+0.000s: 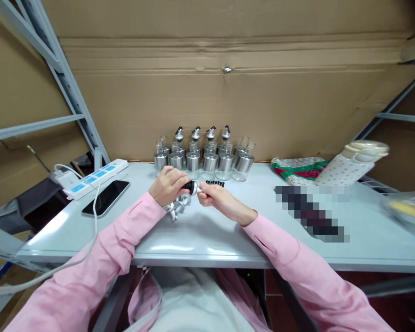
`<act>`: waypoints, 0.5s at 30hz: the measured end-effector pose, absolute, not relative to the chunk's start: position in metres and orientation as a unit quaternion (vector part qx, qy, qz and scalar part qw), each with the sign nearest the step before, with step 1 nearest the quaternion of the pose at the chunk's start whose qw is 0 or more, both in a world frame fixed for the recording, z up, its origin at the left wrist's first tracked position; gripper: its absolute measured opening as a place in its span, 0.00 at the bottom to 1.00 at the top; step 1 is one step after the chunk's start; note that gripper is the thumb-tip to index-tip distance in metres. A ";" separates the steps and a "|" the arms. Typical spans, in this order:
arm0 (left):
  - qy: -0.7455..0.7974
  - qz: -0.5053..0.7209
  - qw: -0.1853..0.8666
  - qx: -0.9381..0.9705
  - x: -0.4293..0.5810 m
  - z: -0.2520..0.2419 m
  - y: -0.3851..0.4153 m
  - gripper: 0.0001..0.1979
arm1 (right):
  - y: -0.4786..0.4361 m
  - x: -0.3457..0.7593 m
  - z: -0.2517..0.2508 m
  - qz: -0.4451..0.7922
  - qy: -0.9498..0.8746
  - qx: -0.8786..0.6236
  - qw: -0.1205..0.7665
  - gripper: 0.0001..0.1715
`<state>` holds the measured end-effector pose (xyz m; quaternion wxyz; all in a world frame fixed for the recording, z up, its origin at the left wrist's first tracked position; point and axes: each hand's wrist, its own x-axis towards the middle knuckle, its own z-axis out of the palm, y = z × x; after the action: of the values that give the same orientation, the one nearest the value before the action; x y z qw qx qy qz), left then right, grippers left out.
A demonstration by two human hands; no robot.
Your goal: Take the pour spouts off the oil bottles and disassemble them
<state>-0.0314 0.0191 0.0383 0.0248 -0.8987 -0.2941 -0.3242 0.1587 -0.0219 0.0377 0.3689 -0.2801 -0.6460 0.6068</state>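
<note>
My left hand (168, 185) is closed around a bottle pourer (192, 187), whose black ribbed stopper and pale ring point to the right. My right hand (221, 200) meets it from the right, thumb and fingers pinched at the pourer's end on something thin and pale, too small to name. Beneath my left hand lie several loose silver-grey pourer parts (177, 208). Just beyond my right hand is a row of small black pieces (216, 183). Behind stand glass bottles with steel sleeves (192, 162), in two rows; several in the back row carry pourers (196, 133).
To the left are a phone (108, 198), a power strip (98, 177) and a white cable (96, 216). On the right lie a patterned cloth (290, 169), a tilted white flask (347, 163) and a blurred-out dark item (309, 212). Cardboard (256, 101) walls the back.
</note>
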 end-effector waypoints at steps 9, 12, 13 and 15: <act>-0.294 -0.353 0.020 -0.888 -0.027 0.041 0.018 0.30 | -0.017 0.160 0.030 0.104 -0.834 -0.356 0.408 0.26; -0.296 -0.359 -0.010 -0.885 -0.028 0.042 0.020 0.28 | -0.013 0.162 0.030 -0.048 -0.855 -0.351 0.378 0.26; -0.307 -0.371 -0.029 -0.876 -0.030 0.043 0.022 0.26 | -0.012 0.164 0.029 -0.081 -0.856 -0.351 0.370 0.25; -0.350 -0.407 -0.061 -0.841 -0.041 0.047 0.028 0.24 | -0.009 0.168 0.030 -0.120 -0.848 -0.357 0.372 0.22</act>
<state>-0.0409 0.0279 0.0470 -0.0607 -0.8415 -0.3496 -0.4074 0.1677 -0.0094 0.0298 0.3725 -0.3570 -0.8482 -0.1201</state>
